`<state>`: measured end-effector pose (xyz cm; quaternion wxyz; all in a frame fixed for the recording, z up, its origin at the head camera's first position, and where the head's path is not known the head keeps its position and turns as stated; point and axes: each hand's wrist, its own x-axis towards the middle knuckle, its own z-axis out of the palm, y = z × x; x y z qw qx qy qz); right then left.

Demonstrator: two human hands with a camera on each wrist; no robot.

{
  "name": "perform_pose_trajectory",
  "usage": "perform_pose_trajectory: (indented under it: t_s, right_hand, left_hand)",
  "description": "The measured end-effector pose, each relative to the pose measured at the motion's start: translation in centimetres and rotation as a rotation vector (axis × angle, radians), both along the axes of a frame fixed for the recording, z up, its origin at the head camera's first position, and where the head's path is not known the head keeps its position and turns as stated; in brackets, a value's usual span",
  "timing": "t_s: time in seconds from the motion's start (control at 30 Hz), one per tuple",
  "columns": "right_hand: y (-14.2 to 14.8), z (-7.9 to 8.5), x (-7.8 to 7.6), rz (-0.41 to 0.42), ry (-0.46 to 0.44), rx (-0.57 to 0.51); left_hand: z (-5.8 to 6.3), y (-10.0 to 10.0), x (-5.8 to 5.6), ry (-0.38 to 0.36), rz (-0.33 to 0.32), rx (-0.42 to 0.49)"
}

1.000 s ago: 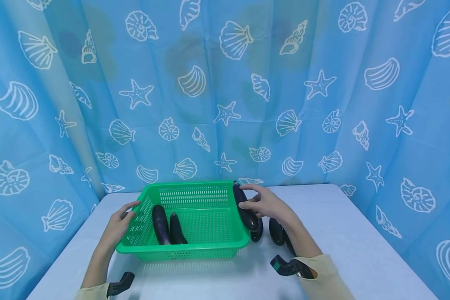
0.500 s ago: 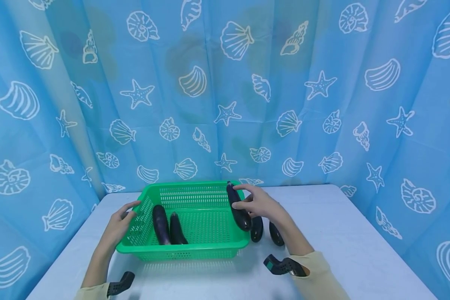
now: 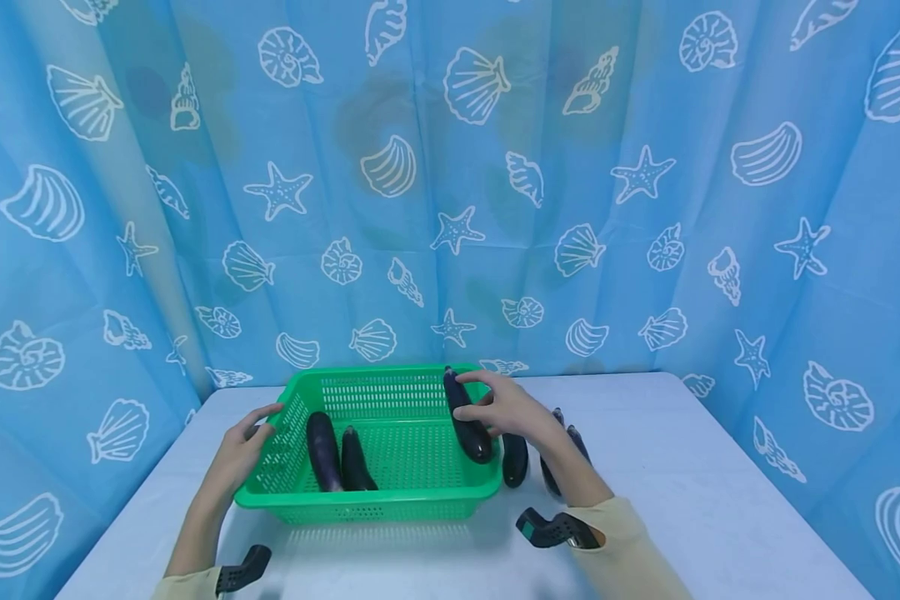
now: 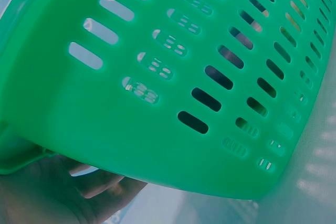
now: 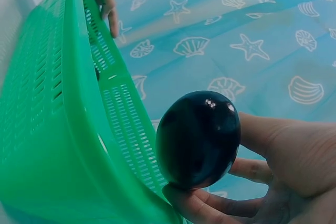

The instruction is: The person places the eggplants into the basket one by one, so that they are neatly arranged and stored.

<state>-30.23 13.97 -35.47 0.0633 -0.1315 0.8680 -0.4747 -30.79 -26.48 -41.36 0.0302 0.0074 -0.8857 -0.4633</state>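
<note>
My right hand (image 3: 506, 406) pinches a dark purple eggplant (image 3: 467, 427) between thumb and fingers, above the right side of the green plastic basket (image 3: 375, 497). In the right wrist view the eggplant's rounded end (image 5: 199, 140) faces the camera, close to the basket's rim. Two more eggplants lie inside at the basket's left, a thick one (image 3: 323, 450) and a slimmer one (image 3: 354, 461). My left hand (image 3: 236, 454) touches the basket's left rim with extended fingers. Its fingers are partly hidden behind the basket wall in the left wrist view.
Right of the basket an eggplant (image 3: 515, 461) lies on the white table (image 3: 690, 500). More eggplants (image 3: 579, 442) lie further right, partly behind my right forearm. A blue curtain (image 3: 450, 167) with white shells and starfish stands behind the table.
My right hand has carried the eggplant leftward, from over the basket's right rim to over its inside. My left hand and the basket have stayed in place.
</note>
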Motion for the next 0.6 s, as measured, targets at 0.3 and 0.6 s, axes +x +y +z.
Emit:
perform_pose_trajectory:
  t_s: [0.3, 0.6]
  right_hand:
    - [-1.4, -0.4, -0.5, -0.001, -0.011, 0.009]
    - [-2.9, -0.8, -0.8, 0.027, -0.025, 0.022]
  left_hand:
    - [0.1, 0.0, 0.0, -0.010, 0.009, -0.007]
    - [0.1, 0.0, -0.1, -0.023, 0.008, 0.000]
